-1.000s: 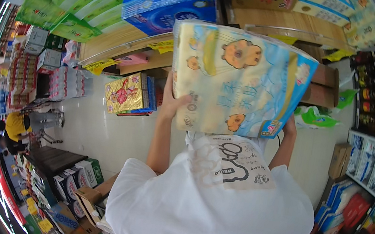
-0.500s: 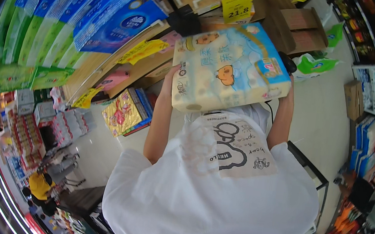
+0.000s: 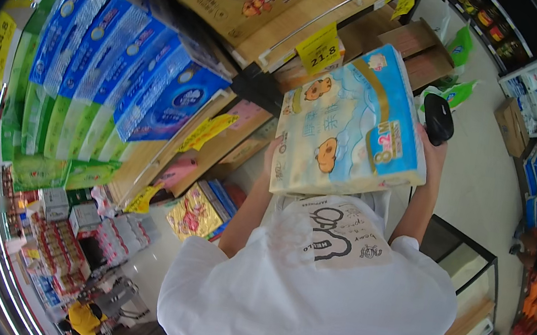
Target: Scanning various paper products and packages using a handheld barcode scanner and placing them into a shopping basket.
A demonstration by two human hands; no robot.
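Observation:
Both my hands hold a large cream and blue pack of tissue paper [image 3: 348,137] in front of my chest. Cartoon animals decorate its upper face, and a gold band curves across the blue end. My left hand [image 3: 273,156] presses against the left side, its fingers mostly hidden by the pack. On the opposite side, my right hand [image 3: 432,154] grips the blue end, its fingertips out of sight. A glossy black oval device [image 3: 438,119] sits at my right hand, partly covering it. The far edge of the pack is close to the wooden shelf [image 3: 286,31].
Blue tissue packs [image 3: 172,97] and green packs [image 3: 68,171] are stacked on the left shelf. Yellow price tags [image 3: 318,49] hang from shelf edges. A gold box [image 3: 193,217] stands low at left. A black-framed stand [image 3: 464,254] is beside me at right. A person in yellow [image 3: 84,319] is far off.
The pack and both hands have moved right and slightly lower in the picture. The shelves have shifted downward, bringing more of an upper gold carton into view. My hold stays the same.

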